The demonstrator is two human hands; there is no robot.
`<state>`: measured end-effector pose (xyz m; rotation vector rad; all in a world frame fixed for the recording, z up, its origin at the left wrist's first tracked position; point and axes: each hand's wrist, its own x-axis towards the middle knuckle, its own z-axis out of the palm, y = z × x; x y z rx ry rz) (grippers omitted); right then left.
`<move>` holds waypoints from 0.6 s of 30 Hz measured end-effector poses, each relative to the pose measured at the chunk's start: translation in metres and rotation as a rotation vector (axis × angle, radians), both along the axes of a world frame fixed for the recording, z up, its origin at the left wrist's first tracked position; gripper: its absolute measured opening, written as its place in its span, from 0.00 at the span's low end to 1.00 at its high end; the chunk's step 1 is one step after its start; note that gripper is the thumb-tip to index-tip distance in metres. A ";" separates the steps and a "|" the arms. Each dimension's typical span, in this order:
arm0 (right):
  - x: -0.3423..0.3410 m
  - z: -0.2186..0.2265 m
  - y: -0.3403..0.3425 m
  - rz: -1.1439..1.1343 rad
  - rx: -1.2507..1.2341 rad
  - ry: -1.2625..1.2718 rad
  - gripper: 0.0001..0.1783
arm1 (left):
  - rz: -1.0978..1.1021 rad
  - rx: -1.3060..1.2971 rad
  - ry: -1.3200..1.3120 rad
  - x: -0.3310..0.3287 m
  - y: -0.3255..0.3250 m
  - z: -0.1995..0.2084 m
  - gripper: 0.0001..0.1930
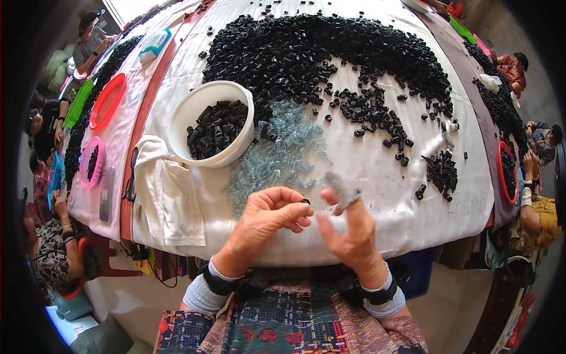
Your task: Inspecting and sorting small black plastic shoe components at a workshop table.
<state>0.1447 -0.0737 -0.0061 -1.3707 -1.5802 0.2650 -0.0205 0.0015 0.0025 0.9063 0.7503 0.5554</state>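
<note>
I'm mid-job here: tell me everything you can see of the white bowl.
The bowl is round, white and deep, with a smooth, plastic-looking wall and a visible rim. It stands upright on the white tablecloth, uncovered and partly filled with small black pieces. Clear springs lie close along its right side; whether they touch it is hard to tell. Neither the left hand nor the right hand touches it.

Your surface (407,203) wears white cloth, faintly sheened, creased here and there! Toward its far edge, black plastic pieces (265,53) glint, glossy and hard-looking. Nearer you, coiled springs (280,153) gleam like fine metal wire. The white tub (180,123), smooth plastic; matt, wrinkled cloth garment (165,197) at the near left corner; dull grey fabric-like covering (341,189) on your right fingers (357,218)!
</note>
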 end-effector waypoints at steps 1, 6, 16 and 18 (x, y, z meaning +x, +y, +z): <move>0.007 -0.008 0.003 -0.051 -0.007 0.030 0.20 | 0.068 -0.037 0.039 -0.001 0.000 0.001 0.07; 0.006 -0.026 0.017 -0.198 -0.054 -0.223 0.15 | 0.110 -0.060 0.005 -0.005 0.002 -0.004 0.09; 0.000 -0.031 0.020 -0.282 -0.073 -0.466 0.11 | 0.075 0.077 0.061 0.003 0.001 -0.009 0.09; 0.004 -0.027 0.016 -0.205 0.042 -0.319 0.12 | 0.074 0.090 0.063 0.004 0.000 -0.010 0.09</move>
